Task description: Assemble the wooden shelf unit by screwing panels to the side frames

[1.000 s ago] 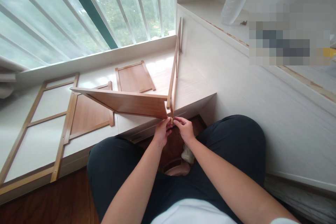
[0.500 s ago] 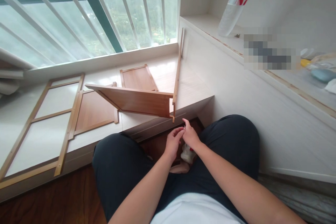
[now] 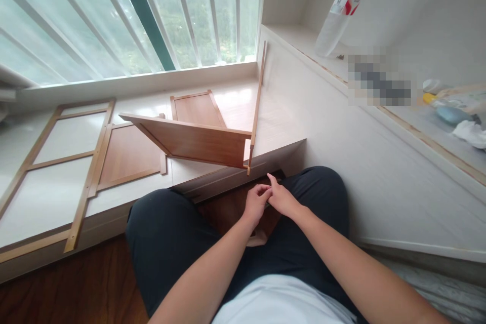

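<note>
My left hand and my right hand meet between my knees. The fingers of the left are pinched against those of the right, and whatever lies between them is too small to make out. My right index finger points forward, the others are curled. Just beyond my hands, a wooden panel leans at an angle on the white ledge. Its right end meets a long wooden rail that rests against the white side wall.
A wooden frame and two flat wooden panels, one near the frame and one by the window, lie on the ledge. On the right shelf stand a clear bottle, a blue item and crumpled white tissue.
My view has shifted slightly. A white and red item that showed under my right hand is now out of sight. My hands stay together in much the same place.
</note>
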A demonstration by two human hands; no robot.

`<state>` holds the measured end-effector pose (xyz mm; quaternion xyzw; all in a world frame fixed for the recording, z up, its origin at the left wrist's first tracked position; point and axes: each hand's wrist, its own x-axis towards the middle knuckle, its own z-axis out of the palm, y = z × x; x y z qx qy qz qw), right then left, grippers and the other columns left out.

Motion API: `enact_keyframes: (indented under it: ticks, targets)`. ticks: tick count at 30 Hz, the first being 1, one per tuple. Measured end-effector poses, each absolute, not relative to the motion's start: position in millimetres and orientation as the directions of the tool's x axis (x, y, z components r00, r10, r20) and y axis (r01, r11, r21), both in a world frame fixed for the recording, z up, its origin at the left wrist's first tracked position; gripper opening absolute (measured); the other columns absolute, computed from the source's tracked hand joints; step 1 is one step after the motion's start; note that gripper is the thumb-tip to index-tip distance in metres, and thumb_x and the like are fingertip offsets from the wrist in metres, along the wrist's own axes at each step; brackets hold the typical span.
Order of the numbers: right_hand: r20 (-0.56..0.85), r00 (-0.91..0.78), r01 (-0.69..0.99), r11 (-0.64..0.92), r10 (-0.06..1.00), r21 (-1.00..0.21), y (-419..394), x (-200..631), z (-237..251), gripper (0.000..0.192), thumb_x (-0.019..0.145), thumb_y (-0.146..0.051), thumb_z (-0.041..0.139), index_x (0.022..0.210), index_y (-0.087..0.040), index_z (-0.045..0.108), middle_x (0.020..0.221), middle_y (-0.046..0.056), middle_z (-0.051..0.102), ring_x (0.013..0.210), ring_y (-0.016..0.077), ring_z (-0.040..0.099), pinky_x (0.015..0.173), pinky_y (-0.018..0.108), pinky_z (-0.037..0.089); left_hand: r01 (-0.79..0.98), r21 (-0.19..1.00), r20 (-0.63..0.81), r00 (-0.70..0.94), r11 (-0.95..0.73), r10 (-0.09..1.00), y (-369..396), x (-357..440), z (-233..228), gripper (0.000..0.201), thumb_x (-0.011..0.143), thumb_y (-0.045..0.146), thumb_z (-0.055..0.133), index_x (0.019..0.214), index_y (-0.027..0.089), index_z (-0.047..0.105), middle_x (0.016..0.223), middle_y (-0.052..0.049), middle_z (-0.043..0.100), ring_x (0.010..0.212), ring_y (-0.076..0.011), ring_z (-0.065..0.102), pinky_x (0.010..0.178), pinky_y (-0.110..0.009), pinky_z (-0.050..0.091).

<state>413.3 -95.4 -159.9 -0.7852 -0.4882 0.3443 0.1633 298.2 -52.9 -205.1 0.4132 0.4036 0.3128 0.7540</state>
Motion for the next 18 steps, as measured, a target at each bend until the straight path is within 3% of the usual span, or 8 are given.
enact_keyframes:
  ticks: [4, 6, 11, 18]
  targets:
    - [-0.257, 0.228, 0.554, -0.342, 0.939, -0.759, -91, 429, -170, 0.07, 0.087, -0.019, 0.061, 0.154, -0.011, 0.042, 0.08, 0.003, 0.07, 0.074, 0.0206, 0.066, 0.073, 0.031, 0.049, -0.216, 0.823, -0.398, 0.442, 0.526, 0.804, -40, 310, -210, 0.031, 0.07, 0.044, 0.085, 0.082, 0.017, 0.078, 0.071, -0.002, 0.068, 0.06, -0.0104, 0.052, 0.058, -0.023, 0.038]
    - [-0.145, 0.236, 0.494, -0.247, 0.961, -0.834, -92, 435, -175, 0.056, 0.089, -0.027, 0.064, 0.142, -0.014, 0.053, 0.074, -0.002, 0.064, 0.066, 0.0176, 0.061, 0.068, 0.029, 0.048, -0.256, 0.79, -0.427, 0.422, 0.557, 0.8, -33, 313, -212, 0.035, 0.067, 0.046, 0.087, 0.084, 0.016, 0.078, 0.072, -0.001, 0.067, 0.06, -0.0088, 0.05, 0.057, -0.021, 0.037]
    - [-0.012, 0.343, 0.396, -0.156, 0.939, -0.905, -96, 440, -184, 0.026, 0.092, -0.039, 0.067, 0.111, -0.021, 0.067, 0.079, 0.002, 0.07, 0.067, 0.018, 0.064, 0.065, 0.03, 0.051, -0.334, 0.702, -0.504, 0.391, 0.629, 0.77, -20, 314, -215, 0.044, 0.061, 0.047, 0.093, 0.089, 0.016, 0.077, 0.07, 0.003, 0.057, 0.064, -0.0075, 0.05, 0.058, -0.019, 0.039]
    - [0.065, 0.39, 0.378, -0.095, 0.919, -0.921, -83, 433, -188, 0.022, 0.093, -0.04, 0.07, 0.103, -0.021, 0.076, 0.093, 0.008, 0.079, 0.079, 0.0225, 0.073, 0.073, 0.035, 0.058, -0.444, 0.609, -0.534, 0.384, 0.658, 0.753, -13, 315, -217, 0.047, 0.059, 0.043, 0.097, 0.09, 0.017, 0.073, 0.066, 0.005, 0.052, 0.062, -0.0068, 0.05, 0.056, -0.018, 0.038]
